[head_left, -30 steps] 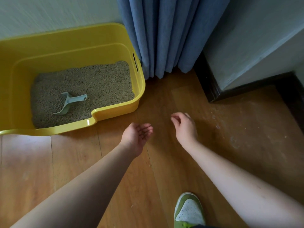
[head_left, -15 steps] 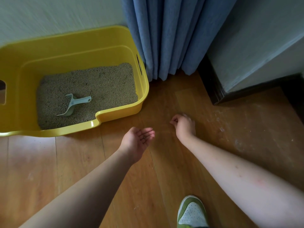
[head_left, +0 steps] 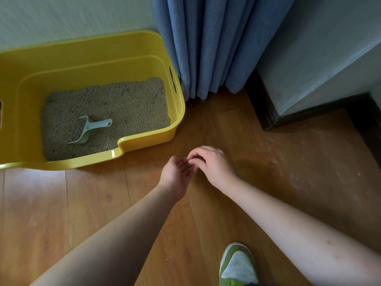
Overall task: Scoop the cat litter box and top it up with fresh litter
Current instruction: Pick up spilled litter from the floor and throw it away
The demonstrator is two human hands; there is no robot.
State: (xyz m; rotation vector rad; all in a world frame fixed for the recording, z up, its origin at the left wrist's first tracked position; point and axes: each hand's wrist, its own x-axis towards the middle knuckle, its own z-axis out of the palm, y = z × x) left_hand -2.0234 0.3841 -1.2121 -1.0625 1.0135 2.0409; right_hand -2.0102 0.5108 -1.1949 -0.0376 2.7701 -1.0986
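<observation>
A yellow litter box [head_left: 148, 141] stands on the wooden floor at the left, against the wall. Grey-beige litter [head_left: 123, 104] covers its bottom. A pale blue-grey scoop [head_left: 88, 129] lies on the litter, with its handle pointing right. Both hands are over the floor, just right of the box's front corner. My left hand [head_left: 177, 174] is palm up and cupped. My right hand [head_left: 212, 162] has its fingertips pinched together and touching the left fingers. I cannot make out anything small between the fingers or in the palm.
A blue curtain [head_left: 206, 48] hangs just behind the box's right end. A wall corner with dark skirting [head_left: 261, 108] juts out at the right. Pale specks [head_left: 274, 159] dot the floor near it. My green and white shoe [head_left: 238, 265] is at the bottom.
My right hand has come left from the floor and up to the left hand's fingers. The left hand has stayed palm up. The view has tilted slightly.
</observation>
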